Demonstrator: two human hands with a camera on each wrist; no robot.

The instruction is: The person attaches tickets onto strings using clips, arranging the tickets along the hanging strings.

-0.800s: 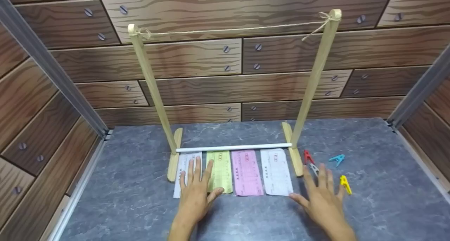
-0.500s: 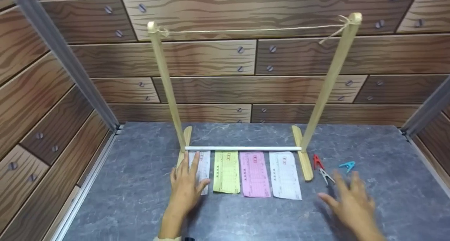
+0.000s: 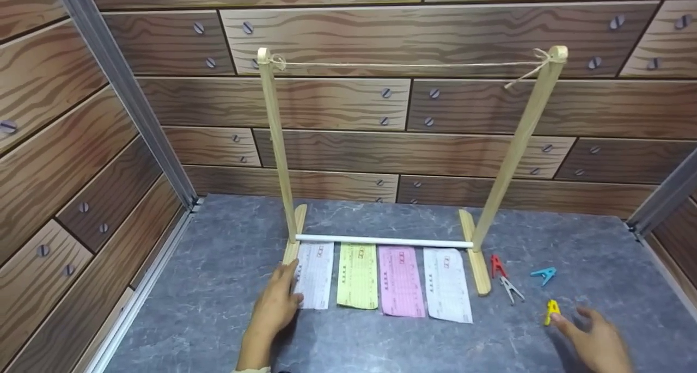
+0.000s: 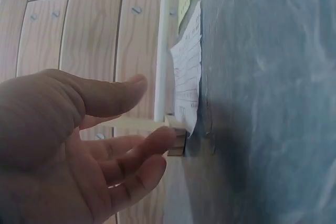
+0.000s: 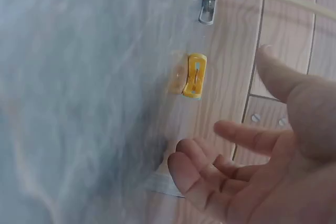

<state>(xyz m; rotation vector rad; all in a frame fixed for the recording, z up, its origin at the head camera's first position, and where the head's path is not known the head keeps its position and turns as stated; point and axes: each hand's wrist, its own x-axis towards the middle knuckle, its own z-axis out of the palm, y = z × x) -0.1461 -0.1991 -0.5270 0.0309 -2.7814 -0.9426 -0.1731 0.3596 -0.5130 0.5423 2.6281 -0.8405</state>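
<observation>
My left hand is beside the leftmost white paper slip, fingertips right at its left edge. In the left wrist view that hand's fingers are loosely bent with a gap to the thumb, and nothing is held. A yellow clothespin lies on the table close to my right hand, whose thumb tip overlaps it from the head. The right wrist view shows this yellow clothespin apart from the spread thumb and relaxed fingers. Farther back are red, grey and blue clothespins.
Behind the slips stands a wooden frame, with two posts, a low white rod and a string tied across the top. Yellow-green, pink and white slips lie in a row. Wood-patterned panels enclose the table.
My right hand has moved right and toward me, to the yellow clothespin. My left hand has drawn back from over the slips to the left one's edge. The head view has shifted.
</observation>
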